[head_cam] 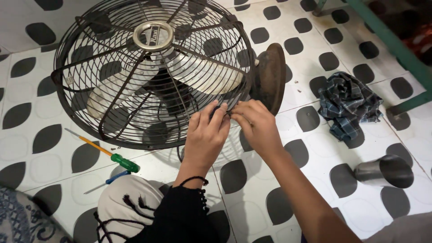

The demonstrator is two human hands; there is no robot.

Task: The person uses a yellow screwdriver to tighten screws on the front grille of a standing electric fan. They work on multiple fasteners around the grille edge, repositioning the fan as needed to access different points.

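Fan (153, 72) lies tilted on the tiled floor, its guard rim pinched between left hand (204, 137) and right hand (258, 126), fingertips closed on wire. Thin wires could nick fingers; the fan might rock.

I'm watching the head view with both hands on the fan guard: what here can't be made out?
- What the left hand and right hand pinch at the fan guard rim: hidden by the fingertips.
- Fan motor: mostly hidden behind blades and guard.
- Green frame: cut off by the right edge.
- Blue-handled tool: partly hidden by the knee.
- Metal cup: its inside is too dark.
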